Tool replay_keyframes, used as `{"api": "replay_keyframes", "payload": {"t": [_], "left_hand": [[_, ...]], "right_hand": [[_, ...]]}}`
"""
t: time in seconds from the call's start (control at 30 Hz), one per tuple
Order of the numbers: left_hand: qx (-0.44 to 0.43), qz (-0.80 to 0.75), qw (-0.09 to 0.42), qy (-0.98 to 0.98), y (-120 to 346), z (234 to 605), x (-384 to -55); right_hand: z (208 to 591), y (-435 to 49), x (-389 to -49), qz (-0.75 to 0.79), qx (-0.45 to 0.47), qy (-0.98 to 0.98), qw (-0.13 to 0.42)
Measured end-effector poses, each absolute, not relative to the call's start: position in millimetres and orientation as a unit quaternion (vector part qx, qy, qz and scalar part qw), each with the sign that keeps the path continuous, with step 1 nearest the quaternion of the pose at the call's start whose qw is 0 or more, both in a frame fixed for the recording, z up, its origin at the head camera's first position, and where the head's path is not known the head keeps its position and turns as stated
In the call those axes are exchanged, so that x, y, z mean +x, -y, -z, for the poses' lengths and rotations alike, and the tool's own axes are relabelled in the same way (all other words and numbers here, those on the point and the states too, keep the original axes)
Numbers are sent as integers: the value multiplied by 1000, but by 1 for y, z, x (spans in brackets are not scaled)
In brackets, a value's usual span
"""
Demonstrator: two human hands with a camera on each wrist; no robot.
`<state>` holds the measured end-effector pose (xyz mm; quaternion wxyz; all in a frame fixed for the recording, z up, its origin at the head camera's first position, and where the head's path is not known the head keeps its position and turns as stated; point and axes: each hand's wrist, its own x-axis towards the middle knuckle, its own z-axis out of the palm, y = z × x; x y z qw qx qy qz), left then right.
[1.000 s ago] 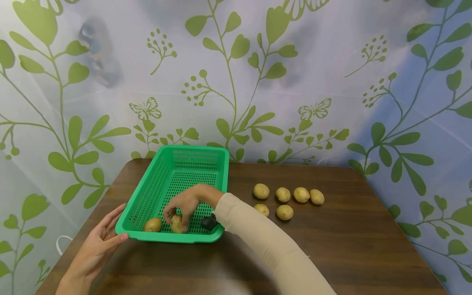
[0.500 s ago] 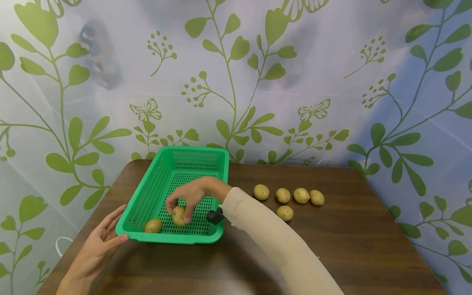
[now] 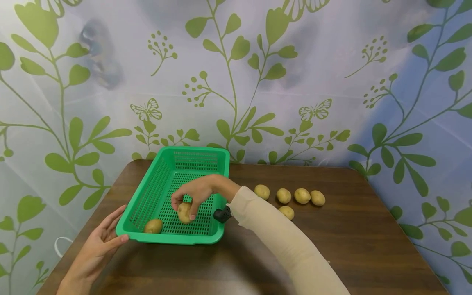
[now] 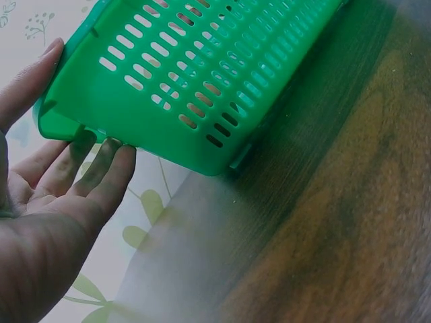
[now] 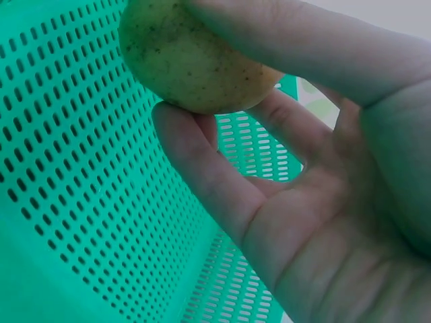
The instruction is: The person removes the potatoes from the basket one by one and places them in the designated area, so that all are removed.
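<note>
A green slotted plastic basket [image 3: 173,239] stands on the left of the wooden table. My left hand [image 3: 96,248] holds its near left corner; in the left wrist view the thumb lies on the rim [image 4: 50,101] and the fingertips [image 4: 124,151] sit under the edge. Inside the basket, my right hand [image 3: 197,194] grips a potato [image 3: 184,213] between thumb and fingers, above the slotted floor. The right wrist view shows this potato [image 5: 195,67] close up, yellow-brown with dark specks. A second potato [image 3: 153,226] lies in the basket's near left corner.
Several potatoes [image 3: 284,196] lie on the table [image 3: 354,233] to the right of the basket, partly behind the sleeve [image 3: 280,233]. A small black device [image 3: 222,214] is at the right wrist. A leaf-patterned curtain [image 3: 243,94] hangs behind the table.
My right hand has lifted the potato off the basket's floor and moved it a little right and away. The sleeve now hides one table potato. My left hand and the basket stay put.
</note>
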<state>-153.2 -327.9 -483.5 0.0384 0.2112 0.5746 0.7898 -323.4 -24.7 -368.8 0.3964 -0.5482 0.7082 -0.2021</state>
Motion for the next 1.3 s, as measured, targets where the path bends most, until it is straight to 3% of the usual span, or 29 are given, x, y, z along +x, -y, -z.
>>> {"api": "replay_keyframes", "payload": {"t": [1.3], "left_hand": [[218,-799,41,-559,328,487,-153]], "right_hand": [[333,-76,-316,280,-501,-743,345]]}}
